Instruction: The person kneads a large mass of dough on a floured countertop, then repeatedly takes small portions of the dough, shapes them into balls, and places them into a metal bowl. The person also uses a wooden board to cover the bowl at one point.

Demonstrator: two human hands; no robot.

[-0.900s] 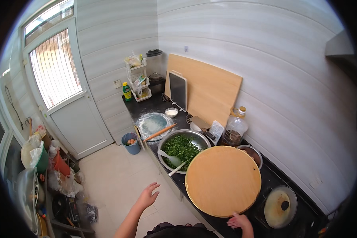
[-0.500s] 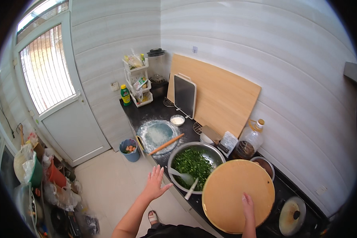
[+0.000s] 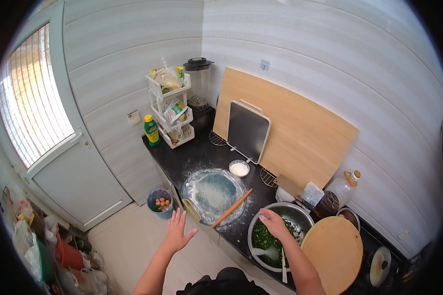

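"Hands, two, bare: condition?"

"Left hand (image 3: 177, 233): fingers spread, thumb out, nothing held; appears just short of the near edge of the worktop (image 3: 168, 156). Right hand (image 3: 275, 225): fingers close together, nothing seen in it, across the steel bowl (image 3: 300, 215) of chopped greens (image 3: 264, 239). Height above the rim: cannot tell."

"Nearby stock?"

"Rolling pin (image 3: 231, 208), wooden, one, slantwise over the floured round mat (image 3: 209, 189), left of the bowl. Round wooden board (image 3: 337, 253), one, right of the bowl, partly behind the right forearm."

"Handling advice for this reach?"

"My judgement: right forearm best carried high, clear of the bowl's rim and of the pale handle (image 3: 284, 269) jutting past its near side; a knock could flick greens out. Left hand best kept off the loose pin, which could roll."

"Changes against half a second ago?"

"Right hand: formerly in front of the board, now across the bowl. Left hand: fingers spread both times. Pin: same slant over the mat."
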